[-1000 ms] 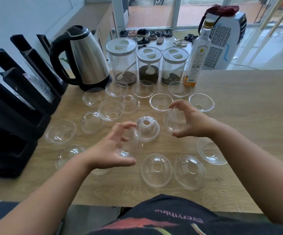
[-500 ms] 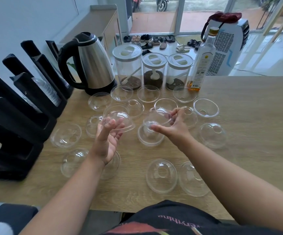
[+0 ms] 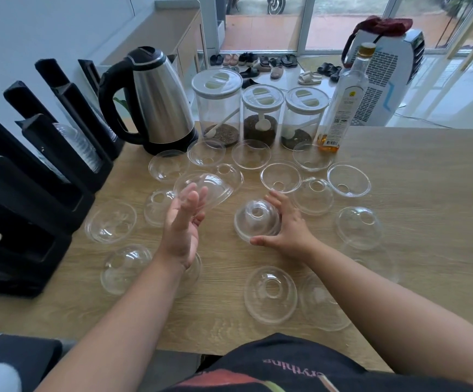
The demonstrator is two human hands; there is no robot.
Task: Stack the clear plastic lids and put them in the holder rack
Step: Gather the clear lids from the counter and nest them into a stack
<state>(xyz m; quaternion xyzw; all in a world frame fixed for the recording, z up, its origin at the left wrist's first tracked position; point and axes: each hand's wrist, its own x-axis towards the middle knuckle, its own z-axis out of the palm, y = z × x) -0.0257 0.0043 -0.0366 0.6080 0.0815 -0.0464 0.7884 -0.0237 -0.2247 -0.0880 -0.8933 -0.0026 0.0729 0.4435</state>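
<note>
Several clear dome lids lie scattered on the wooden table (image 3: 427, 171), some dome up, some dome down. My left hand (image 3: 183, 224) holds one clear lid (image 3: 209, 188) tilted above the table, pinching its edge with the fingers raised. At the table's middle my right hand (image 3: 289, 224) grips a small stack of lids (image 3: 258, 222) that rests dome up on the wood, thumb at the near rim and fingers at the far rim. The black holder rack (image 3: 31, 193) stands at the left edge, with clear plastic pieces (image 3: 79, 145) in its slots.
A steel kettle (image 3: 158, 103) stands at the back left. Beside it are three clear jars (image 3: 260, 114) and a glass bottle (image 3: 345, 100). Loose lids (image 3: 270, 295) lie near the front edge, close to my body.
My right hand has brought its lid down onto the dome lid at the middle and now grips the two together. My left hand still holds its lid up, with fingers straighter.
</note>
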